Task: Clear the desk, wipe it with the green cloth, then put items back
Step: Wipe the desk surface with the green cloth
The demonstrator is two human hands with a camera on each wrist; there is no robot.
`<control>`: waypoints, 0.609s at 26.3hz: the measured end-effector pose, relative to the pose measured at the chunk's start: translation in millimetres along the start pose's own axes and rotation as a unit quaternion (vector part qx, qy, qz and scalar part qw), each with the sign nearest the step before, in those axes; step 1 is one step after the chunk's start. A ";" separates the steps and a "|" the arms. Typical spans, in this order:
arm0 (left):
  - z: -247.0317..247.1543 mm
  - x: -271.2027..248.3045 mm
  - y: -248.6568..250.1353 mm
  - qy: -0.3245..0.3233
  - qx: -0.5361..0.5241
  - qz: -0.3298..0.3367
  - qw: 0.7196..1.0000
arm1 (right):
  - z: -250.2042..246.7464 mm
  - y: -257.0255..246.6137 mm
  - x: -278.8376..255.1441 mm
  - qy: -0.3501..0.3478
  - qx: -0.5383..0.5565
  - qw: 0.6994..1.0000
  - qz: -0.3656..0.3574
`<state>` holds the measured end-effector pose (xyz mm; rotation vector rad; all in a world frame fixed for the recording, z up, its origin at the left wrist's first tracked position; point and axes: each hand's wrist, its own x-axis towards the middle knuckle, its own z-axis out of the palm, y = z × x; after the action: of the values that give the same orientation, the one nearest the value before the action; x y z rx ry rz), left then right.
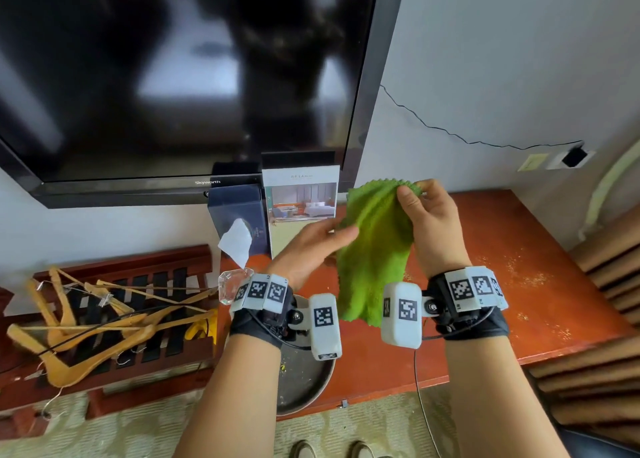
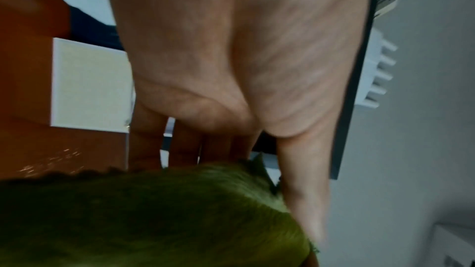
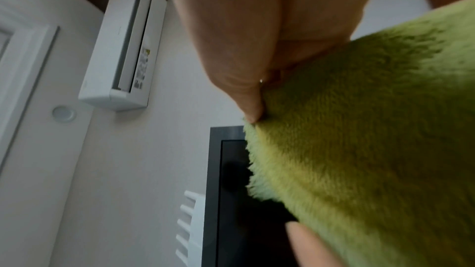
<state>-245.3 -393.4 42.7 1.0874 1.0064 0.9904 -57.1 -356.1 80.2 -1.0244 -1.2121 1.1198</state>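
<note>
Cloth (image 1: 375,246) hangs in the air above the desk (image 1: 519,257), at 12 o'clock from your wrists. Your right hand (image 1: 427,215) pinches its top edge between thumb and fingers. Your left hand (image 1: 311,246) meets the left edge with nearly straight fingers; whether it grasps cannot be told. Fold the cloth into a flat pad before wiping, and keep the hanging tail off the gritty specks at 3 o'clock until you sweep them. The desk is not yet cleared: tissue box (image 1: 239,208), card (image 1: 301,198), glass (image 1: 233,284) and tray (image 1: 304,381) remain at 9 to 11 o'clock; judge whether to remove these first. Readable marking: "Skyworth" on the TV (image 1: 207,182) bezel. Card text is too small to read.
</note>
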 end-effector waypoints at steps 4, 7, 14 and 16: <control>20.9 13.9 -13.4 -0.011 0.037 -0.020 0.999 | -22.4 14.4 3.9 0.039 0.005 0.998 0.047; 29.7 27.1 -16.8 0.026 -0.037 -0.014 0.999 | -38.0 18.8 -2.6 -0.029 -0.008 0.991 0.133; 57.9 51.1 -9.8 0.133 -0.014 -0.020 0.991 | -75.6 26.6 -16.8 -0.026 -0.075 0.989 0.128; 66.7 56.7 -9.5 0.143 0.021 -0.018 0.989 | -86.0 26.5 -15.6 -0.006 -0.090 0.992 0.094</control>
<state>-166.3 -355.1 36.4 0.9749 1.2803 1.1209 25.9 -367.1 43.9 -1.2914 -1.2634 1.1783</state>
